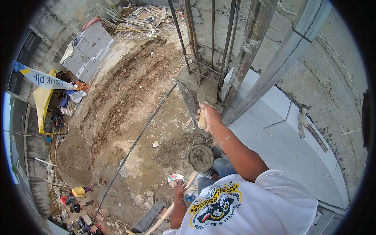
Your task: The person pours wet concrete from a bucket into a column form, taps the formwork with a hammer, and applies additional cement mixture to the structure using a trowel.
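Note:
My right hand [211, 116] is closed around the wooden handle of a trowel [202, 120]. Its blade, coated in grey mortar, lies on top of a concrete column [189, 81] among upright steel bars. Lower down, my left hand [178, 185] appears closed on a small white, red and green packet [176, 178]; its fingers are small and partly hidden. Between my two arms stands a round bucket [188, 154] holding wet mortar [200, 158].
White blocks [270, 113] form a wall at right, with a claw hammer [310, 127] on top. Long metal posts [280, 58] lean beside the column. A dark cable [135, 143] crosses over the dirt ground far below. Stacked grey blocks [88, 51] and a person in yellow [79, 192] are at left.

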### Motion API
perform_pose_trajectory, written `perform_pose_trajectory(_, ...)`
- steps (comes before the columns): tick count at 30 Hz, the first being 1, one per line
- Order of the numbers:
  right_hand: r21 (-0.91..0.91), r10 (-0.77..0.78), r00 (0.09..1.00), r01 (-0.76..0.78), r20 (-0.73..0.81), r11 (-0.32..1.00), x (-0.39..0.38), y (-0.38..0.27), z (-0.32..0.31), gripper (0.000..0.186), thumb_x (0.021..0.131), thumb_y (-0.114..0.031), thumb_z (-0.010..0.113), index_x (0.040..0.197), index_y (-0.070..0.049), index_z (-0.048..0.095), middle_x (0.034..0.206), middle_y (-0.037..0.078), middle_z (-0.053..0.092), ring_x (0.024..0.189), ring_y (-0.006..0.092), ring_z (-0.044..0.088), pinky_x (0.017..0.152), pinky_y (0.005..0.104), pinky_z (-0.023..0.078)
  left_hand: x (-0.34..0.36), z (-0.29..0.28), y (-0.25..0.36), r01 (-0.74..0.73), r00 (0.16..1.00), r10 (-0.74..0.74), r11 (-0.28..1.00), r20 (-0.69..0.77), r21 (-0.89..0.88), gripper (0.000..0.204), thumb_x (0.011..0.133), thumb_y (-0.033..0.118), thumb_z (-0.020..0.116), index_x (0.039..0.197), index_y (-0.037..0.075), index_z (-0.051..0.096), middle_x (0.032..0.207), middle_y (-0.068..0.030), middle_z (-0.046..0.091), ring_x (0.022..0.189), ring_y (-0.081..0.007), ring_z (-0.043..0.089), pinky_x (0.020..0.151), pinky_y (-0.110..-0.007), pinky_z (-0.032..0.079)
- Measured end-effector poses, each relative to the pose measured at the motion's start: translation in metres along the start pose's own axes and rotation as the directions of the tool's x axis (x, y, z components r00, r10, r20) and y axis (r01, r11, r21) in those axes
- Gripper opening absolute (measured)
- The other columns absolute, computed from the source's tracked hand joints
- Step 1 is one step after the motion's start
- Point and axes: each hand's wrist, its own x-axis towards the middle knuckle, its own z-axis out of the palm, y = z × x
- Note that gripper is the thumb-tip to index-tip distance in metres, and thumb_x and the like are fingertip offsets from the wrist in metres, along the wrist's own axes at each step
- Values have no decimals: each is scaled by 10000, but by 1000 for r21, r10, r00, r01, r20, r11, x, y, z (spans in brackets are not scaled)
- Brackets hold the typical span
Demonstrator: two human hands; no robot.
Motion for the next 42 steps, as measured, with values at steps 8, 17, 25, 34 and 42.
perform_pose_trajectory(8, -130, -42, 994, 55, 101, 990, -35, 21, -4, 173, 829, -191, 609, 929, -118, 489, 692, 25, 513, 487, 148, 499, 405, 298, 419, -9, -24, -13, 14, 997, -13, 1000, -80, 18, 260, 935, 277, 481, 1093, 73, 516, 1053, -102, 603, 811, -216, 635, 585, -293, 505)
perform_pose_trajectory(17, -857, -467, 790, 501, 397, 120, -71, 12, -48, 574, 800, -217, 598, 1255, 72, 398, 964, 214, 604, 841, 312, 622, 736, 387, 492, -14, -21, -34, 72, 993, -77, 996, -90, -59, 341, 888, 301, 562, 1136, 69, 531, 957, -79, 620, 728, -213, 627, 541, -325, 494)
perform_pose_trajectory(25, -575, -352, 652, 160, 672, -802, -197, -124, 47, 380, 772, -111, 532, 1114, 49, 496, 918, 240, 579, 810, 383, 617, 717, 463, 489, 43, 28, -33, -14, 997, -3, 973, -74, -229, 250, 871, 286, 566, 1012, 81, 587, 844, -42, 609, 668, -189, 608, 487, -307, 446)
perform_pose_trajectory(34, 14, -140, 652, -225, 745, -974, -206, -173, 167, 71, 662, -76, 590, 640, -91, 657, 711, 112, 657, 704, 292, 650, 546, 377, 509, 89, 53, -60, -116, 984, 53, 914, -167, -389, 226, 846, 262, 604, 951, 62, 584, 796, -58, 614, 551, -158, 575, 429, -287, 424)
perform_pose_trajectory(42, 23, -53, 758, -89, 650, -996, -61, -186, 149, 139, 675, -86, 584, 772, -93, 684, 813, 111, 679, 773, 285, 660, 607, 386, 527, 46, 9, -134, 29, 986, -87, 927, -139, -374, 383, 879, 360, 554, 1123, 66, 547, 1018, -111, 613, 755, -237, 633, 529, -342, 487)
